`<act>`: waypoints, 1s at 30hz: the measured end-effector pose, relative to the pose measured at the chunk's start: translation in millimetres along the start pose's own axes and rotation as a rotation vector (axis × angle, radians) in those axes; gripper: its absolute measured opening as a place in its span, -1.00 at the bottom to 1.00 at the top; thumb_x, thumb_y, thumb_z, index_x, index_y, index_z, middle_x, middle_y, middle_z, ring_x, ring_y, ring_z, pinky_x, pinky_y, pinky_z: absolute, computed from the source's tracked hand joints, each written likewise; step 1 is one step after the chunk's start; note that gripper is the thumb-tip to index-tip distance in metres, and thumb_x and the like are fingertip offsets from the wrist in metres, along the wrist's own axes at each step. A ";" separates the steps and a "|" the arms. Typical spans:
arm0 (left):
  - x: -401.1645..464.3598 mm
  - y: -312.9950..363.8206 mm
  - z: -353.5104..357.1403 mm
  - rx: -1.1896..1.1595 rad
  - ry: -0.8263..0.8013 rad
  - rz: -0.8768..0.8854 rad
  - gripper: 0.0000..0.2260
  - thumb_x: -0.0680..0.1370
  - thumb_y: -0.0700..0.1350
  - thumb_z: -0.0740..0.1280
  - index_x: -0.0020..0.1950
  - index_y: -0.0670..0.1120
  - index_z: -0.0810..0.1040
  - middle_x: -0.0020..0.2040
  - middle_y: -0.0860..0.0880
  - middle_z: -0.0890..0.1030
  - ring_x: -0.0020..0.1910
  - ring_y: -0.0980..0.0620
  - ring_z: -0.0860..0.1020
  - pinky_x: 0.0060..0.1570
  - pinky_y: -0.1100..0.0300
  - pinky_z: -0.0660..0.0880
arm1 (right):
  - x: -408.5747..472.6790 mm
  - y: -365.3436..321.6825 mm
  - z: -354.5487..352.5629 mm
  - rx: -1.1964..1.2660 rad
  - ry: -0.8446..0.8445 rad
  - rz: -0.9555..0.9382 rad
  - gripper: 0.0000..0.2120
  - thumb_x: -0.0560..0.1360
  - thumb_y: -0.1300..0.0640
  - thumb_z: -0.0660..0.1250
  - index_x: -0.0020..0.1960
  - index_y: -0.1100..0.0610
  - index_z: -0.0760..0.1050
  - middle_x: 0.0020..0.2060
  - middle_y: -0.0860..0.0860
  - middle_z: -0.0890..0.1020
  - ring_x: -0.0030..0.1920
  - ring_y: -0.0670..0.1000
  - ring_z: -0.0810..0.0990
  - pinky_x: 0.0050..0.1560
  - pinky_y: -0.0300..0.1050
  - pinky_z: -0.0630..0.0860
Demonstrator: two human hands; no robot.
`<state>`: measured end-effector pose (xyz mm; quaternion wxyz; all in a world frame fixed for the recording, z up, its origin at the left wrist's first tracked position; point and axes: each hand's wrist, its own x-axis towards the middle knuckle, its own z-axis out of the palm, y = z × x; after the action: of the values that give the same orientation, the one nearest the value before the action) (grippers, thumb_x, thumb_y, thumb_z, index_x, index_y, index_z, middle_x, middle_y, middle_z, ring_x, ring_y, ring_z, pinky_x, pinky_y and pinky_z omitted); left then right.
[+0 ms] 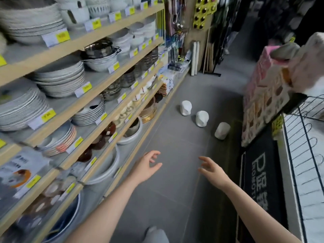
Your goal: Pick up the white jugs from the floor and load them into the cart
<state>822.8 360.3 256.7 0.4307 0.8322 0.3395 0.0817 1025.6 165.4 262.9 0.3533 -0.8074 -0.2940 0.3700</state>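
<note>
Ahead on the grey floor (175,155), three white jugs (202,118) lie in a loose diagonal row between the crockery shelves (98,95) and a wire cart (305,123) at the right edge. Nearer the camera, the left hand (148,166) and right hand (211,170) reach forward over the tiles, fingers spread and curled, holding nothing, well short of the jugs.

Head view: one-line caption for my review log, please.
Both empty hands, left and right, reach toward three white jugs on the grey aisle floor.

Three white jugs (201,118) on grey floor (175,172); yellow tags (48,115) on pale wooden shelves (98,92).
</note>
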 end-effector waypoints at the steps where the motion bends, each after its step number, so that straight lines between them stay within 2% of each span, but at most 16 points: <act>1: 23.3 0.0 -0.4 0.003 -0.004 0.001 -0.70 0.51 -0.04 0.39 0.22 0.09 0.46 0.06 0.11 0.49 0.01 0.13 0.53 0.07 0.20 0.47 | 19.2 0.1 -9.4 -0.002 0.004 0.005 -0.57 0.54 0.16 0.32 0.38 0.04 0.34 0.20 0.08 0.45 0.04 -0.03 0.51 -0.06 -0.26 0.41; 4: 97.6 0.2 -1.8 0.017 -0.014 0.008 -0.70 0.51 -0.07 0.39 0.23 0.04 0.46 0.07 0.07 0.50 0.01 0.10 0.53 0.02 0.26 0.42 | 81.6 1.2 -35.7 -0.004 0.027 0.040 -0.57 0.52 0.14 0.34 0.37 0.02 0.35 0.20 0.08 0.48 0.07 0.00 0.53 -0.04 -0.25 0.44; 6: 152.2 -0.6 -0.8 0.016 -0.035 0.024 -0.68 0.51 -0.07 0.39 0.25 0.03 0.46 0.06 0.06 0.50 0.00 0.09 0.53 0.04 0.25 0.44 | 123.2 1.9 -52.6 0.005 0.042 0.066 -0.57 0.51 0.11 0.35 0.35 -0.02 0.35 0.22 0.10 0.50 0.12 0.03 0.55 0.09 -0.12 0.49; 9: 239.7 3.6 -2.0 0.040 -0.106 0.040 -0.63 0.52 -0.04 0.38 0.31 0.04 0.43 0.06 0.08 0.49 0.01 0.10 0.53 0.07 0.20 0.46 | 183.6 -1.2 -78.6 0.018 0.080 0.131 -0.56 0.50 0.10 0.36 0.35 -0.05 0.35 0.23 0.12 0.51 0.18 0.06 0.53 0.24 0.03 0.47; 12: 317.2 22.9 -3.2 0.053 -0.175 0.065 -0.62 0.52 -0.04 0.36 0.33 0.06 0.41 0.09 0.07 0.48 0.04 0.10 0.52 0.08 0.22 0.44 | 230.3 -10.2 -105.0 0.020 0.138 0.190 -0.53 0.52 0.12 0.35 0.39 0.02 0.32 0.24 0.08 0.50 0.19 0.05 0.51 0.27 -0.02 0.43; 14: 361.7 37.3 -0.5 0.059 -0.194 0.099 -0.61 0.51 -0.06 0.38 0.32 0.05 0.43 0.08 0.06 0.50 0.03 0.09 0.53 0.09 0.20 0.45 | 255.4 -13.7 -122.5 0.053 0.157 0.237 -0.51 0.52 0.11 0.34 0.42 0.01 0.29 0.20 0.04 0.47 0.18 0.04 0.50 0.25 -0.05 0.44; 18: 435.9 60.2 14.2 0.103 -0.228 0.158 -0.62 0.49 -0.06 0.40 0.30 0.04 0.46 0.06 0.08 0.52 -0.01 0.14 0.54 -0.03 0.36 0.35 | 297.1 -6.3 -155.1 0.096 0.200 0.303 -0.48 0.53 0.07 0.33 0.43 -0.06 0.25 0.20 0.07 0.46 0.16 0.02 0.47 0.17 -0.08 0.47; 21: 484.4 67.9 31.6 0.090 -0.265 0.167 -0.61 0.50 -0.04 0.39 0.31 0.04 0.45 0.06 0.11 0.50 0.01 0.15 0.52 0.04 0.26 0.43 | 332.5 6.3 -180.7 0.090 0.234 0.342 -0.47 0.53 0.07 0.33 0.44 -0.06 0.24 0.23 0.11 0.45 0.15 0.03 0.47 -0.01 -0.18 0.47; 23: 515.2 71.2 44.7 0.092 -0.275 0.175 -0.61 0.50 -0.04 0.39 0.32 0.05 0.44 0.07 0.11 0.49 0.03 0.15 0.52 0.09 0.20 0.46 | 358.9 14.7 -197.8 0.083 0.237 0.349 -0.45 0.53 0.08 0.34 0.45 -0.05 0.22 0.25 0.11 0.42 0.21 0.06 0.46 -0.05 -0.21 0.47; 26: 562.9 72.1 68.1 0.100 -0.277 0.167 -0.61 0.50 -0.04 0.39 0.31 0.05 0.44 0.09 0.10 0.48 0.05 0.16 0.50 0.11 0.18 0.47 | 406.7 33.1 -225.5 0.067 0.242 0.337 -0.42 0.50 0.05 0.36 0.46 -0.06 0.21 0.30 0.14 0.39 0.25 0.09 0.45 0.18 -0.08 0.47; 28: 595.2 72.7 86.4 0.119 -0.281 0.151 -0.61 0.50 -0.03 0.39 0.32 0.06 0.43 0.11 0.11 0.47 0.08 0.16 0.50 0.12 0.18 0.47 | 440.6 48.4 -243.8 0.059 0.239 0.350 -0.40 0.50 0.02 0.37 0.46 -0.07 0.20 0.33 0.13 0.37 0.22 0.07 0.44 0.22 -0.06 0.43; 30: 629.8 71.7 107.8 0.145 -0.292 0.144 -0.60 0.51 -0.02 0.38 0.33 0.08 0.42 0.11 0.14 0.45 0.11 0.17 0.49 0.10 0.21 0.45 | 476.0 67.5 -259.4 0.068 0.242 0.373 -0.39 0.50 -0.01 0.37 0.47 -0.08 0.19 0.37 0.11 0.33 0.28 0.09 0.42 0.26 -0.04 0.42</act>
<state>1380.6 660.7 147.2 0.4072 0.8863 0.2180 -0.0340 1512.3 385.3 147.8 0.3386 -0.8739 -0.0823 0.3389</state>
